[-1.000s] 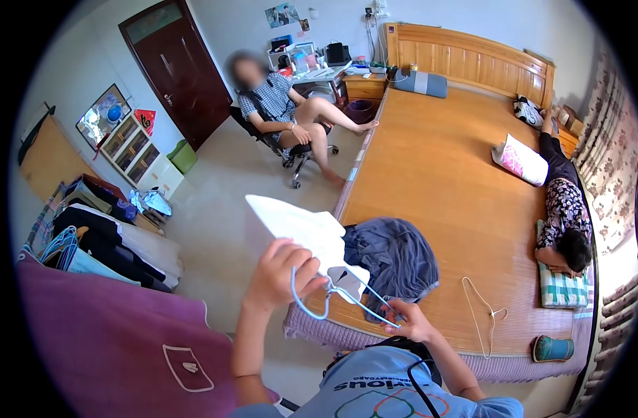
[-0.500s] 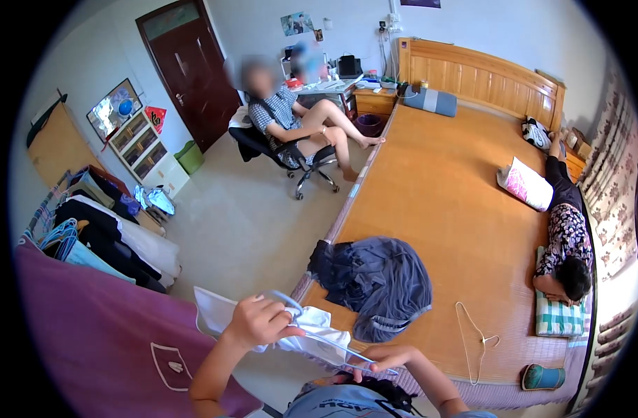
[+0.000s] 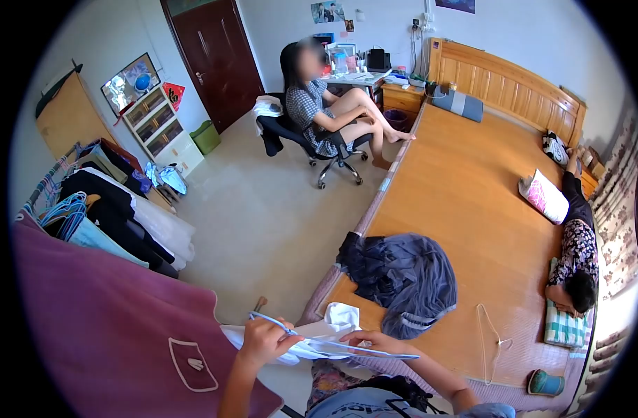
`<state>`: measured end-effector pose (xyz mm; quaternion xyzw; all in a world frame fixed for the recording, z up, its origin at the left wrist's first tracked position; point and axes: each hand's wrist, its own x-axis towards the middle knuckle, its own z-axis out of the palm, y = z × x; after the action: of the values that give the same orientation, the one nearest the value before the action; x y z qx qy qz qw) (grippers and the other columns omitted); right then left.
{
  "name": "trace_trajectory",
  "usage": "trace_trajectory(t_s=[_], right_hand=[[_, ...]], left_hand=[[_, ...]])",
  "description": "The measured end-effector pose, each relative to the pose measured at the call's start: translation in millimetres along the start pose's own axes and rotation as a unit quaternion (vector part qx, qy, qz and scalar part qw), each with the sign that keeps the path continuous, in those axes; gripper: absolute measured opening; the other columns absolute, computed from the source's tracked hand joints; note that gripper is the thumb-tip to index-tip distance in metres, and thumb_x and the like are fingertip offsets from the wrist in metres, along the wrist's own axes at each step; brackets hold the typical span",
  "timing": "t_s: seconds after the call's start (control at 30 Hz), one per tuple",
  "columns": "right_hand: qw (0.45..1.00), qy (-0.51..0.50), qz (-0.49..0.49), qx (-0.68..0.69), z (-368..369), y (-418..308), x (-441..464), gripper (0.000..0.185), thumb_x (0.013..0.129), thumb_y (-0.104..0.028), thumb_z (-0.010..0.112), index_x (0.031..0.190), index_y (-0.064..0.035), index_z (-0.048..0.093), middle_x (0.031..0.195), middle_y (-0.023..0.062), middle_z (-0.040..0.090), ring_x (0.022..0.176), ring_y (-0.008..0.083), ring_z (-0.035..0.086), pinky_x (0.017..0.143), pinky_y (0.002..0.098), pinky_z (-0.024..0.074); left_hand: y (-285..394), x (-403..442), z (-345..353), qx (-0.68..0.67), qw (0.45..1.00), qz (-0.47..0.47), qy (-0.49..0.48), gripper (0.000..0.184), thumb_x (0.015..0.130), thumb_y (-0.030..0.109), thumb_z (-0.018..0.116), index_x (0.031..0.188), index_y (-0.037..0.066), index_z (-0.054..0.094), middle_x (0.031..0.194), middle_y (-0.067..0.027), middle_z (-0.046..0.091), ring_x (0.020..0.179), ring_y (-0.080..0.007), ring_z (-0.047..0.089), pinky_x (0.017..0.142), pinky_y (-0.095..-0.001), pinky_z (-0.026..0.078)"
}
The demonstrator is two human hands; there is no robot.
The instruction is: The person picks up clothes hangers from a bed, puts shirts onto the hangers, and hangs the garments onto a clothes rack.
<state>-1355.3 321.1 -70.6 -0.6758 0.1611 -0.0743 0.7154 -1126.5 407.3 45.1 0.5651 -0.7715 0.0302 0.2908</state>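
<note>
My left hand (image 3: pixel 265 340) is closed around a light blue clothes hanger (image 3: pixel 392 356), close to its hook. The hanger lies tilted in front of my body, with its long side reaching to the right. My right hand (image 3: pixel 378 343) pinches at the hanger's bar, its fingers curled over the edge of the cloth. A white garment (image 3: pixel 342 319) hangs bunched about the hanger, between and below my hands. Part of it is hidden behind my left hand.
A dark blue sheer garment (image 3: pixel 409 279) lies heaped on the bed (image 3: pixel 465 181); a white hanger (image 3: pixel 485 341) lies to its right. One person (image 3: pixel 326 118) sits on a swivel chair, another (image 3: pixel 577 258) lies along the bed's far side. A clothes rack (image 3: pixel 54 177) stands left.
My view has turned left, so the room appears shifted right. The hanger has swung flatter, its hook end now pointing left. My left hand has lowered slightly.
</note>
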Motion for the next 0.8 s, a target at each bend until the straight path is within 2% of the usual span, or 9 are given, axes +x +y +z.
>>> trace_trajectory(t_s=[0.1,0.3,0.33,0.37,0.4,0.47,0.63,0.7,0.8], right_hand=[[0.997,0.035,0.016,-0.064,34.3,37.1,55.9,0.041,0.073,-0.034,0.057,0.102,-0.0063,0.05,0.083,0.0092,0.055,0.077,0.0191,0.051,0.073,0.0289,0.0399],[0.942,0.138,0.063,-0.3,112.5,23.6,158.7,0.043,0.067,-0.04,0.057,0.094,-0.0067,0.054,0.08,0.0114,0.056,0.074,0.0254,0.054,0.068,0.0323,0.041],[0.904,0.179,-0.012,-0.389,119.6,28.7,177.0,0.039,0.068,-0.04,0.054,0.092,-0.009,0.055,0.08,0.0111,0.056,0.074,0.0262,0.054,0.068,0.0354,0.0397],[0.884,0.138,0.057,-0.443,123.6,31.3,187.2,0.038,0.067,-0.038,0.057,0.091,-0.0086,0.056,0.08,0.0123,0.055,0.08,0.0264,0.052,0.073,0.0358,0.0387],[0.871,0.13,0.002,-0.473,124.7,54.3,201.0,0.038,0.067,-0.038,0.056,0.093,-0.0097,0.054,0.085,0.0132,0.053,0.085,0.0274,0.05,0.076,0.0381,0.0376],[0.895,0.092,0.018,-0.436,122.3,61.7,220.5,0.042,0.063,-0.037,0.06,0.097,-0.0119,0.051,0.09,0.0116,0.05,0.09,0.0289,0.048,0.078,0.0386,0.0378],[0.85,0.128,-0.084,-0.504,81.1,14.0,242.9,0.057,0.061,-0.044,0.061,0.102,-0.0066,0.047,0.094,0.0152,0.049,0.09,0.0298,0.047,0.077,0.0402,0.0371],[0.876,0.124,-0.146,-0.443,59.0,-17.6,257.0,0.057,0.059,-0.035,0.067,0.097,0.0025,0.047,0.089,0.018,0.05,0.082,0.0319,0.049,0.071,0.0357,0.041],[0.853,0.129,-0.177,-0.473,49.9,-65.5,273.7,0.048,0.061,-0.028,0.064,0.095,0.0015,0.049,0.09,0.0184,0.051,0.084,0.0332,0.049,0.075,0.0368,0.039]], left_hand=[[-38.8,-21.2,-12.2,-0.078,0.996,-0.033,-0.04,0.023,0.067,0.025,0.062,0.06,0.007,0.049,0.052,-0.005,0.048,0.046,-0.0215,0.049,0.041,-0.0305,0.036],[-113.8,-68.2,-54.6,-0.172,0.976,-0.104,-0.088,0.018,0.073,0.016,0.054,0.061,0.005,0.045,0.053,-0.0099,0.045,0.049,-0.0271,0.047,0.044,-0.0334,0.035],[-123.3,-76.4,-62.0,-0.166,0.975,-0.119,-0.091,0.018,0.073,0.016,0.053,0.061,0.004,0.045,0.053,-0.0108,0.045,0.049,-0.0278,0.047,0.044,-0.0337,0.035],[-131.5,-84.0,-69.1,-0.159,0.974,-0.135,-0.093,0.019,0.074,0.015,0.052,0.061,0.004,0.045,0.053,-0.0116,0.045,0.049,-0.0284,0.047,0.044,-0.0339,0.035],[-140.5,-90.9,-74.7,-0.171,0.974,-0.133,-0.062,0.019,0.075,0.016,0.051,0.062,0.003,0.045,0.053,-0.0128,0.044,0.049,-0.0296,0.046,0.044,-0.0342,0.034],[-155.4,-101.3,-90.6,-0.158,0.977,-0.141,-0.023,0.02,0.076,0.017,0.051,0.064,0.003,0.045,0.053,-0.0128,0.044,0.049,-0.0302,0.045,0.044,-0.0347,0.033],[-182.3,-128.7,-121.9,-0.08,0.981,-0.169,0.04,0.017,0.075,0.015,0.05,0.065,0.002,0.045,0.056,-0.0129,0.047,0.053,-0.0317,0.045,0.048,-0.0369,0.034],[-188.7,-141.8,-129.0,-0.061,0.971,-0.23,0.037,0.015,0.073,0.013,0.05,0.064,0.002,0.045,0.057,-0.014,0.046,0.055,-0.0321,0.045,0.049,-0.037,0.034],[-199.5,-155.6,-139.7,-0.043,0.966,-0.254,0.029,0.015,0.072,0.013,0.051,0.063,0.002,0.045,0.056,-0.0134,0.046,0.054,-0.0311,0.045,0.048,-0.0368,0.034]])
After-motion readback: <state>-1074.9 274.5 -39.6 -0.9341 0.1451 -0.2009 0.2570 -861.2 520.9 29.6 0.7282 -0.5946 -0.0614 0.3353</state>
